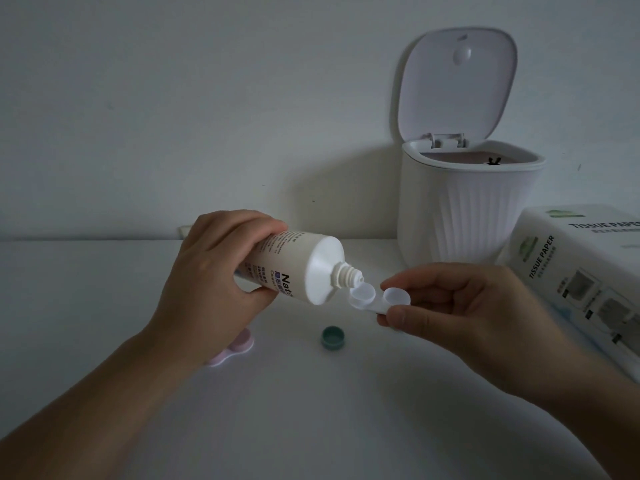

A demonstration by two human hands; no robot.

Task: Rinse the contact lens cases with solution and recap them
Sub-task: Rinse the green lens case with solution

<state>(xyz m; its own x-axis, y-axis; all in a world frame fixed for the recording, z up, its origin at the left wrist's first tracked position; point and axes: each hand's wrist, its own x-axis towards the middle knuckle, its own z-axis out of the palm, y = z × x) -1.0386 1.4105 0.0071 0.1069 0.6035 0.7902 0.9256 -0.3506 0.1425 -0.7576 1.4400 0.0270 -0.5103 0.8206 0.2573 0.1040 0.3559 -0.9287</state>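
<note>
Head view: left hand (pixel 211 271) grips the tilted solution bottle (pixel 301 268), its nozzle over an open well of the white lens case (pixel 374 299), pinched by right hand (pixel 460 306) fingers above the tabletop (pixel 104 289). Below the bottle lie a green cap (pixel 333 337) and a pink case (pixel 235 348).

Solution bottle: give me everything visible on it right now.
The solution bottle is white, plastic-looking, with dark print on its side, partly readable as "Nat". Its cap is off, baring a threaded neck and nozzle. The left hand grips its body, holding it tilted, nozzle down to the right, directly over the nearer open well of the clear lens case, which the right hand pinches. No liquid stream is discernible.
</note>
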